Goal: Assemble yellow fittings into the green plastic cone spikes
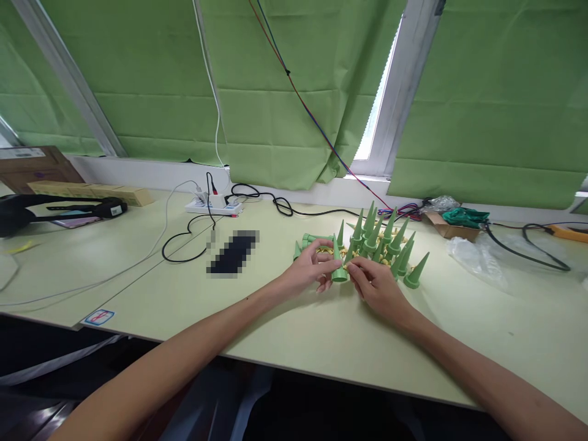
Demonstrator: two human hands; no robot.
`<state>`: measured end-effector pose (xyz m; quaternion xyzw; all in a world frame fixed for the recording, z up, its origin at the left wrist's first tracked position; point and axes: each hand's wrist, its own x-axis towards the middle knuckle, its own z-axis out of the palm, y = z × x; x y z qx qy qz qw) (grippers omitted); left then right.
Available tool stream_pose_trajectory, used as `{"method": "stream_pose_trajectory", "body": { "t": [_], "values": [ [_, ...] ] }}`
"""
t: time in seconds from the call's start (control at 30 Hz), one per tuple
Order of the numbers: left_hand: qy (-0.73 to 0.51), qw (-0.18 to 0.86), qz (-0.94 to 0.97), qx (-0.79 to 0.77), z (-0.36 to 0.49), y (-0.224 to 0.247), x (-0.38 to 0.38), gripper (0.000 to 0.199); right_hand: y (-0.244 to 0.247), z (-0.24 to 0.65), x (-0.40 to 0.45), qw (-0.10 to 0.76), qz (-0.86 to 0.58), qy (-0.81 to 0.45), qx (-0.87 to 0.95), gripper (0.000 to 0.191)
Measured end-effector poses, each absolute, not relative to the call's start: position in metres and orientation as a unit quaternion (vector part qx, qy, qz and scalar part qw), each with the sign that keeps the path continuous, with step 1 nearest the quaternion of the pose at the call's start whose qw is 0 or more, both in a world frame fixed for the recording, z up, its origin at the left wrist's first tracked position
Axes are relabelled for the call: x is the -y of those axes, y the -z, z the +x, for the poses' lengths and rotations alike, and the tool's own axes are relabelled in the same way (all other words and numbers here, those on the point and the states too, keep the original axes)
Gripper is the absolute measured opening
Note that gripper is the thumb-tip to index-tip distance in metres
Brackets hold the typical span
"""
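Observation:
My left hand (316,264) is closed around a green plastic cone (339,273), its round base tilted toward me. Close by on the right, my right hand (374,282) has its thumb and fingers pinched together beside the cone's base. A small yellow piece seems to show at those fingertips, though too small to name. Behind both hands several more green cones (371,236) stand with points up, and one green piece (316,237) lies on its side. Small yellow pieces (400,236) are scattered among the cones.
A white power strip (214,208) with black cables sits at the back of the table (275,312). A dark blurred-out object (233,252) lies left of my hands. To the right are a cardboard box (452,228) and a clear plastic bag (478,260).

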<state>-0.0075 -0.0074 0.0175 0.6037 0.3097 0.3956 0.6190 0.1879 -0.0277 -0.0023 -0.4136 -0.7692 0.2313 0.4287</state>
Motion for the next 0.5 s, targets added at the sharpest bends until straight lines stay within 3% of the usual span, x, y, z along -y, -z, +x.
{"method": "stream_pose_trajectory", "body": {
  "t": [0.2,0.5],
  "values": [
    [-0.364,0.621,0.631,-0.288,-0.0093,-0.0185,0.0073,0.043,0.0051,0.1888,0.0245,0.412,-0.407,-0.206,0.789,0.035],
    [-0.359,0.552,0.698,-0.283,-0.0099,-0.0212,0.0123,0.04,0.0104,0.1893,0.02,0.402,-0.405,-0.193,0.798,0.04]
  ]
}}
